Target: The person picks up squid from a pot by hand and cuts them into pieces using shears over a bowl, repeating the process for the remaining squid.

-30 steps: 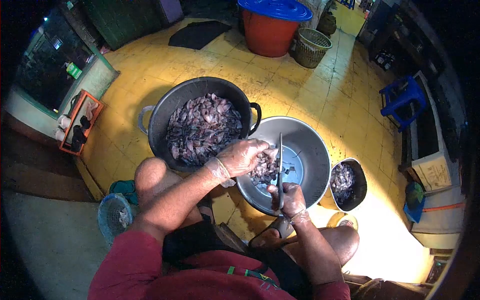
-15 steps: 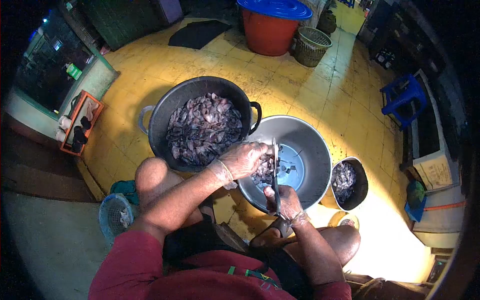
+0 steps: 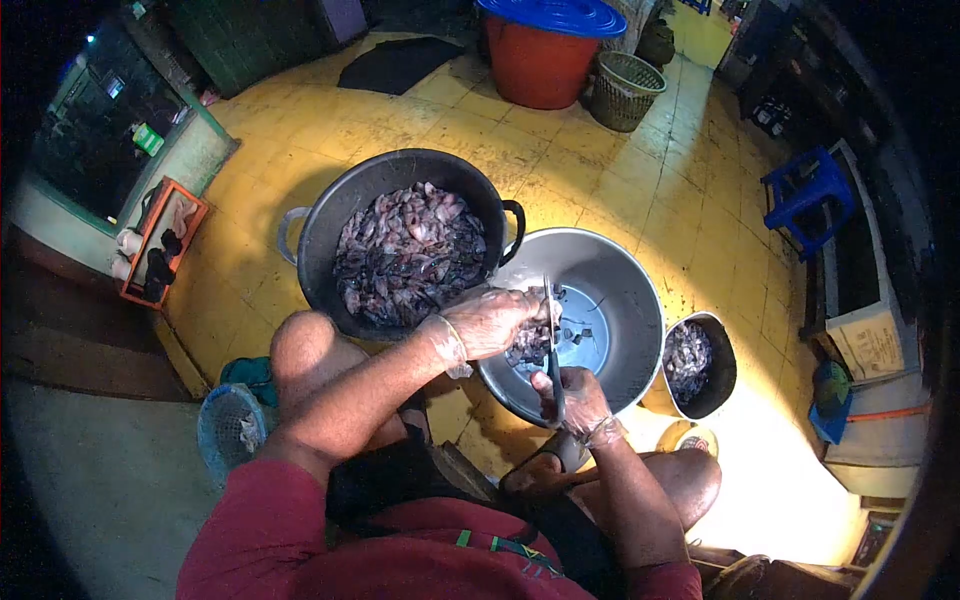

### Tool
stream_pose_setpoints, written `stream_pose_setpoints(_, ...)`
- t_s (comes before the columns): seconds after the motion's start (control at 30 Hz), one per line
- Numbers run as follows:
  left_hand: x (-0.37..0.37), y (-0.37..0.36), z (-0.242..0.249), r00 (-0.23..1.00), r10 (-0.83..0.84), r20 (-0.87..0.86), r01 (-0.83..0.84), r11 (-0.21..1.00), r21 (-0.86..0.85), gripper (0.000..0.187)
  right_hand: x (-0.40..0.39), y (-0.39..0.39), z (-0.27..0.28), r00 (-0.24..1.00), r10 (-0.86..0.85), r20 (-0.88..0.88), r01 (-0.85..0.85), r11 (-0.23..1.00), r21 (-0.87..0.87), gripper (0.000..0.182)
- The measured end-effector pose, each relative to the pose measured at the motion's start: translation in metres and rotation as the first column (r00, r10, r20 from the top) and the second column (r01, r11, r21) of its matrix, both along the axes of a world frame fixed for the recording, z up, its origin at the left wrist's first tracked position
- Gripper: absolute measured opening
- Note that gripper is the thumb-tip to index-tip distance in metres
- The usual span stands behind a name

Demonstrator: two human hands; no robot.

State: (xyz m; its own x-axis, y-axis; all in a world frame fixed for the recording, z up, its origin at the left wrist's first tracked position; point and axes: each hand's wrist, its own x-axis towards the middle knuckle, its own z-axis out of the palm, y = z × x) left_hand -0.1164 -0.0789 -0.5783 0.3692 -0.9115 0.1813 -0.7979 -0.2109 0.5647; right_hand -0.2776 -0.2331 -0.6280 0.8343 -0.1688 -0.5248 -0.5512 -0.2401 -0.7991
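Observation:
My left hand (image 3: 492,322), in a clear plastic glove with a band at the wrist, is closed on a small squid (image 3: 541,304) over the grey metal basin (image 3: 628,270). My right hand (image 3: 578,400), also gloved, grips scissors (image 3: 554,345) whose blades point away from me, up against the squid. Cut squid pieces (image 3: 526,345) and a few dark scraps lie on the basin's floor, partly hidden by my hands. To the left, a large black tub (image 3: 320,215) holds a heap of whole-looking squid (image 3: 415,240).
A smaller metal container (image 3: 728,385) with more squid stands right of the basin. A blue basket (image 3: 208,440) is by my left knee. Further off are a red tub (image 3: 540,70) with a blue lid, a woven basket (image 3: 625,90), a blue stool (image 3: 808,205) and an orange rack (image 3: 140,290).
My left hand has shifted slightly downward at the squid. The scissor blades look closer together than before. The tubs have not moved.

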Motion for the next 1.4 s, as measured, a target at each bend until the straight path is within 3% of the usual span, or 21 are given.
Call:
stream_pose_setpoints(0.07, 0.006, -0.001, -0.005, 0.998, -0.007, -0.058, 0.008, 1.0, 0.013, 0.027, -0.002, -0.002, -0.01, 0.998, -0.065, -0.026, 0.065, 0.998, 0.004, 0.056)
stream_pose_setpoints(0.13, 0.014, 0.0, -0.016, 0.999, 0.009, -0.041, -0.014, 0.993, -0.121, 0.029, -0.001, -0.002, -0.001, 0.997, -0.065, -0.033, 0.065, 0.998, -0.003, 0.056)
stream_pose_setpoints(0.23, 0.014, 0.002, -0.01, 0.999, 0.017, -0.03, -0.02, 0.996, -0.09, 0.025, 0.003, -0.002, 0.006, 0.999, -0.022, -0.042, 0.018, 0.993, -0.113, 0.054)
stream_pose_setpoints(0.3, 0.014, 0.003, -0.011, 0.999, 0.011, -0.03, -0.013, 0.997, -0.072, 0.024, 0.002, -0.002, 0.015, 0.998, -0.022, -0.059, 0.019, 0.998, -0.064, 0.053)
stream_pose_setpoints(0.37, 0.013, 0.001, -0.019, 0.989, -0.007, -0.146, 0.008, 1.0, 0.007, 0.021, 0.001, -0.002, 0.006, 0.998, -0.065, -0.027, 0.066, 0.998, 0.024, 0.052)
stream_pose_setpoints(0.4, 0.01, 0.001, -0.02, 0.989, -0.007, -0.146, 0.008, 1.0, 0.007, 0.021, 0.001, -0.001, 0.004, 0.994, -0.11, 0.002, 0.109, 0.987, 0.114, 0.051)
stream_pose_setpoints(0.53, 0.002, -0.001, -0.012, 0.992, -0.078, -0.098, 0.085, 0.994, 0.068, 0.021, 0.003, -0.003, 0.007, 0.98, -0.196, 0.012, 0.191, 0.966, 0.174, 0.044)
stream_pose_setpoints(0.6, 0.004, -0.001, -0.009, 0.988, 0.077, -0.131, -0.066, 0.994, 0.085, 0.023, 0.004, -0.005, 0.008, 0.948, -0.316, 0.03, 0.305, 0.933, 0.193, 0.042)
stream_pose_setpoints(0.67, 0.012, 0.001, -0.026, 0.99, 0.123, -0.065, -0.118, 0.99, 0.078, 0.025, 0.001, -0.007, 0.01, 0.963, -0.263, 0.062, 0.251, 0.955, 0.16, 0.047)
stream_pose_setpoints(0.73, 0.014, 0.001, -0.025, 0.986, 0.163, 0.018, -0.164, 0.985, 0.057, 0.025, 0.0, -0.006, -0.001, 0.979, -0.204, 0.001, 0.196, 0.943, 0.269, 0.054)
stream_pose_setpoints(0.87, 0.016, 0.001, -0.037, 0.984, 0.174, 0.029, -0.175, 0.984, 0.017, 0.018, 0.0, -0.001, -0.008, 0.996, 0.087, -0.003, -0.087, 0.996, 0.012, 0.066)
stream_pose_setpoints(1.03, 0.008, 0.0, -0.007, 0.997, 0.057, -0.057, -0.057, 0.998, 0.016, 0.014, 0.0, 0.006, -0.006, 0.998, 0.028, 0.048, -0.026, 0.999, -0.031, 0.064)
stream_pose_setpoints(1.1, 0.007, 0.0, -0.005, 0.995, 0.035, -0.092, -0.039, 0.999, -0.035, 0.014, 0.0, 0.007, 0.003, 1.0, 0.013, 0.0, -0.013, 0.982, -0.189, 0.058)
stream_pose_setpoints(1.2, 0.014, 0.001, -0.015, 0.992, 0.045, -0.114, -0.056, 0.994, -0.093, 0.015, 0.004, 0.012, 0.022, 0.997, -0.022, -0.074, 0.001, 0.963, -0.271, 0.052)
stream_pose_setpoints(1.3, 0.018, 0.0, -0.031, 0.982, 0.112, -0.155, -0.11, 0.994, 0.023, 0.016, 0.003, 0.014, 0.022, 0.999, -0.05, -0.001, 0.048, 0.964, -0.261, 0.05)
stream_pose_setpoints(1.37, 0.014, -0.005, -0.045, 0.93, 0.121, -0.346, -0.21, 0.95, -0.232, 0.017, 0.001, 0.014, 0.017, 0.997, -0.072, 0.013, 0.073, 0.965, -0.25, 0.049)
stream_pose_setpoints(1.4, 0.009, -0.007, -0.046, 0.93, 0.12, -0.346, -0.209, 0.95, -0.231, 0.017, 0.001, 0.014, 0.014, 0.995, -0.092, 0.024, 0.095, 0.966, -0.239, 0.049)
